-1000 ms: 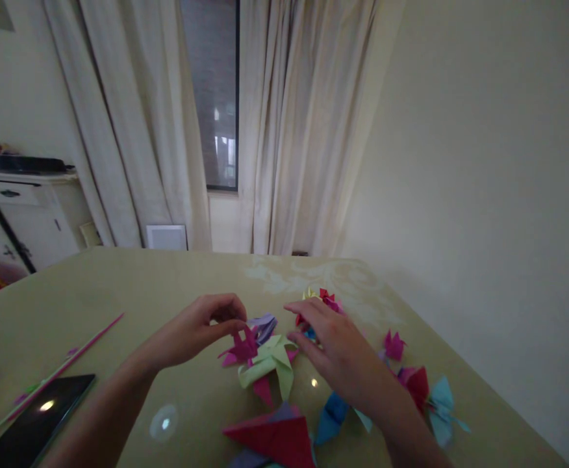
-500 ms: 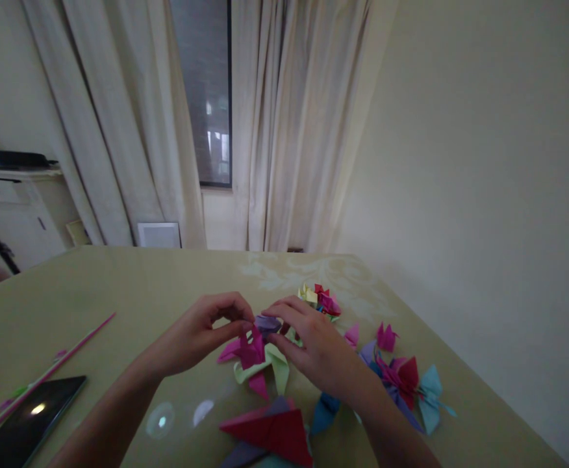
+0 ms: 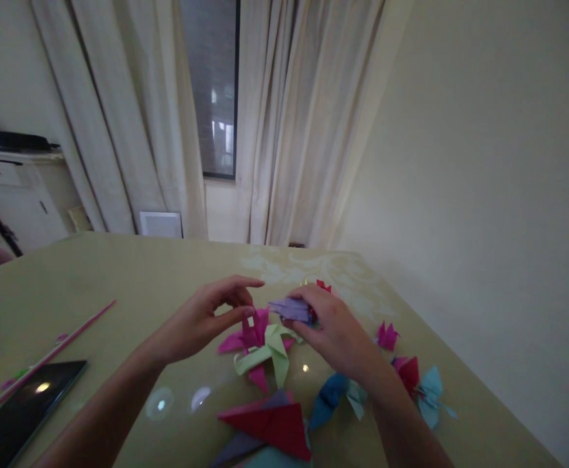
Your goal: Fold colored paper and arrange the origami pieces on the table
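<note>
My right hand (image 3: pixel 336 331) is closed round a purple folded-paper flower (image 3: pixel 291 308), held just above the table. My left hand (image 3: pixel 206 318) pinches a magenta paper flower (image 3: pixel 252 333) with thumb and fingers; that flower rests against a light-green paper flower (image 3: pixel 269 351) lying on the yellowish table (image 3: pixel 119 286). The two hands are close together, the purple flower between them.
More paper shapes lie around: a red triangle (image 3: pixel 277 426) near me, a blue flower (image 3: pixel 333 396), a magenta one (image 3: pixel 386 336), and red and light-blue ones (image 3: pixel 421 390) at right. A phone (image 3: pixel 19 413) and a pink stick (image 3: pixel 55 354) lie at left. A wall is close on the right.
My right hand has come left from the far pile, closed on the purple flower and lifted it. My left hand has stayed on the magenta flower.
</note>
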Demonstrator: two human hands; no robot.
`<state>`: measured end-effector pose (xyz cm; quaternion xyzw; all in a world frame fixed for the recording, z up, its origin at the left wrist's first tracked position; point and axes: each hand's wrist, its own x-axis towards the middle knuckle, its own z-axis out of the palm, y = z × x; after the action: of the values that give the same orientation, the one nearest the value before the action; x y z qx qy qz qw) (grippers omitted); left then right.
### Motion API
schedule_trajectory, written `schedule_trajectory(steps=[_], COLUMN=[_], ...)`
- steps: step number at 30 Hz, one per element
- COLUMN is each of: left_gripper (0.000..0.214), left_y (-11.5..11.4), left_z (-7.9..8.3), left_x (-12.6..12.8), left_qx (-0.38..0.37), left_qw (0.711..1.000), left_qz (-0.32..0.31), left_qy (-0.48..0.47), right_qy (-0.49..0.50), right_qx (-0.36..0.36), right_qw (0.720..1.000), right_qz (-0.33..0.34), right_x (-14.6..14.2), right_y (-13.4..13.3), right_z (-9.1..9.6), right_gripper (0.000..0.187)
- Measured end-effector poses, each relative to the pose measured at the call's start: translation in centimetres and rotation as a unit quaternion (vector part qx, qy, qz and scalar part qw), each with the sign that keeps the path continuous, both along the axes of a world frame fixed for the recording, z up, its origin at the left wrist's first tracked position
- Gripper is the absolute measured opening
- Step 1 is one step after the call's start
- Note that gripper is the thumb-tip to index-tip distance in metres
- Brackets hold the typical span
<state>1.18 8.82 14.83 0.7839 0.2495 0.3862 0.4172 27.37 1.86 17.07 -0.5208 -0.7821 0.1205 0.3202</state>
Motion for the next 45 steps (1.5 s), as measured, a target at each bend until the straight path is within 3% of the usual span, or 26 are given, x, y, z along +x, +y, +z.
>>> schedule_trajectory(steps=[3, 9, 14, 22, 26, 28, 29, 32, 34, 36, 39, 42, 45], left_gripper=[0.021, 0.021, 0.019, 0.016, 0.017, 0.018, 0.017, 0.015, 0.013, 0.013, 0.017, 0.014, 0.036], left_y=[0.4, 0.9, 0.9, 0.8, 0.3, -0.5, -1.1, -2.8, -3.7, -4.1, -4.3, -4.2, -3.8], left_z=[0.2, 0.1, -0.2, -0.1, -0.2, -0.3, -0.3, -0.3, -0.2, 0.0, 0.3, 0.3, 0.1], left_x=[-0.3, -0.3, -0.2, 0.0, 0.5, 1.2, 1.6, 2.9, 3.5, 3.6, 3.6, 3.5, 3.4], left_qx=[0.011, 0.034, 0.042, 0.061, 0.078, 0.085, 0.089, 0.108, 0.121, 0.129, 0.129, 0.129, 0.097], left_qw=[0.999, 0.997, 0.997, 0.995, 0.993, 0.992, 0.992, 0.990, 0.989, 0.988, 0.988, 0.989, 0.990], left_qz=[0.033, 0.061, 0.060, 0.061, 0.072, 0.073, 0.070, 0.060, 0.061, 0.067, 0.070, 0.072, 0.098], left_qy=[0.020, 0.022, 0.034, 0.047, 0.045, 0.055, 0.062, 0.069, 0.059, 0.049, 0.040, 0.030, 0.042], right_qy=[-0.007, -0.008, -0.043, -0.119, -0.143, -0.099, -0.070, -0.037, -0.078, -0.120, -0.146, -0.143, -0.120], right_qx=[0.044, 0.123, 0.103, 0.074, 0.158, 0.198, 0.197, 0.101, 0.033, 0.003, 0.006, 0.009, 0.013], right_qw=[0.995, 0.970, 0.964, 0.931, 0.897, 0.904, 0.920, 0.982, 0.995, 0.993, 0.989, 0.990, 0.991], right_qz=[-0.086, -0.208, -0.241, -0.336, -0.387, -0.366, -0.331, -0.154, -0.052, 0.001, 0.012, 0.009, -0.048], right_x=[2.7, 7.3, 8.2, 9.5, 9.8, 8.5, 7.5, 3.3, 0.6, -1.4, -2.6, -1.8, 0.6], right_y=[-0.2, -0.2, -0.9, -5.5, -6.7, -7.1, -7.2, -7.0, -6.4, -5.6, -4.6, -4.4, -4.7], right_z=[1.0, 1.9, 2.6, 4.0, 4.4, 4.8, 5.0, 5.0, 4.4, 3.5, 2.7, 2.8, 3.6], right_gripper=[0.025, 0.038, 0.038, 0.042, 0.049, 0.044, 0.039, 0.029, 0.026, 0.018, 0.003, 0.008, 0.012])
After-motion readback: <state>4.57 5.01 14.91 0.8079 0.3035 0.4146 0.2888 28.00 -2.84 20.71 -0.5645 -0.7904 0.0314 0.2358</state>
